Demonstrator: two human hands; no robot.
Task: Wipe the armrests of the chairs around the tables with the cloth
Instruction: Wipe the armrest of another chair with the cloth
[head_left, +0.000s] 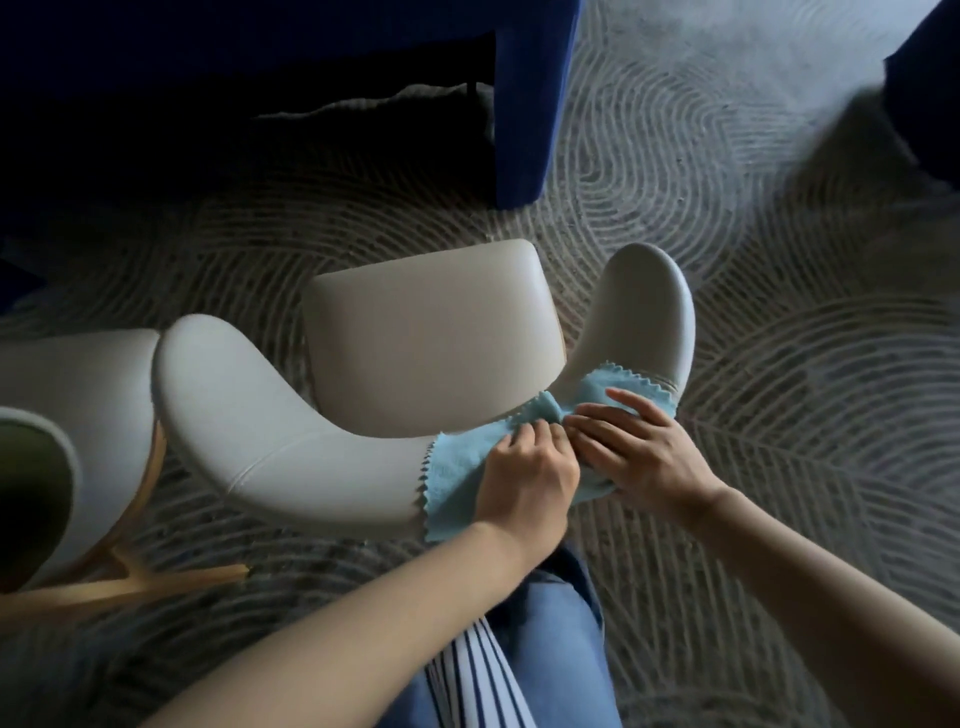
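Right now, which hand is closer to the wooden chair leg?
Left. The left hand grips the cloth, off to the right of the wooden leg. The right hand rests on the cloth farther right.

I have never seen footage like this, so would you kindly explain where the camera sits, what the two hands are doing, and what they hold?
There is no machine here: this is one picture from a camera worn on a person's head, looking down at their own bare hands. Below them a cream padded chair with a curved armrest stands on a patterned carpet. A light blue cloth is draped over that armrest. The left hand pinches a bunch of the cloth; the right hand lies flatter on it. A second chair shows at the left edge.
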